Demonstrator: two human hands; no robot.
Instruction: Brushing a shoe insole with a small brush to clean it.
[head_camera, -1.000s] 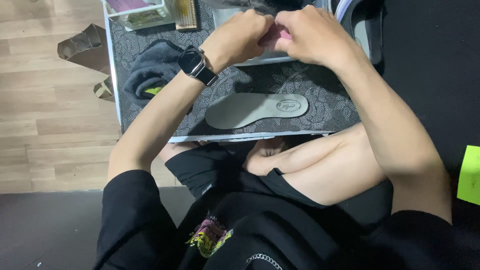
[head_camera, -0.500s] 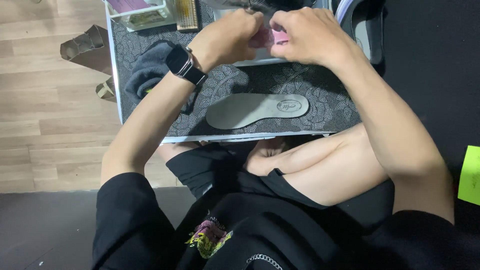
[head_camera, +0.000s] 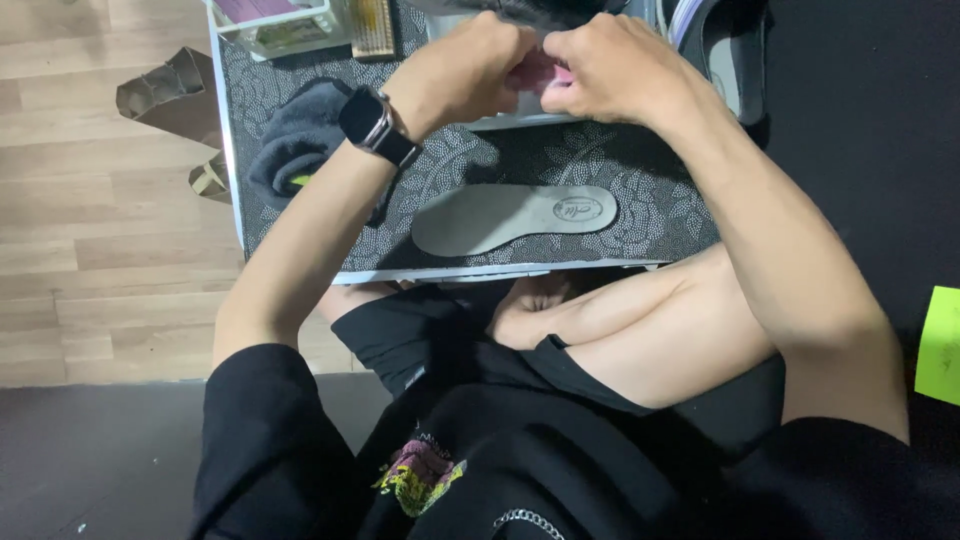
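Head view: left hand (head_camera: 455, 75) and right hand (head_camera: 615, 65) pinch together on small pink soft object (head_camera: 540, 72) at 12 o'clock; grey foam insole (head_camera: 515, 217) lies below on patterned tabletop (head_camera: 660, 215).

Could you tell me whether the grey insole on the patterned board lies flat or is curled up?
Flat: the grey insole rests full-length on the patterned board.

A grey insole (head_camera: 515, 216) lies on a black table mat (head_camera: 660, 170) dotted with a white floral pattern. The smartwatch (head_camera: 375, 125) is black, the pinched object (head_camera: 540, 72) pink, and the sticky note (head_camera: 940, 345) lime green.
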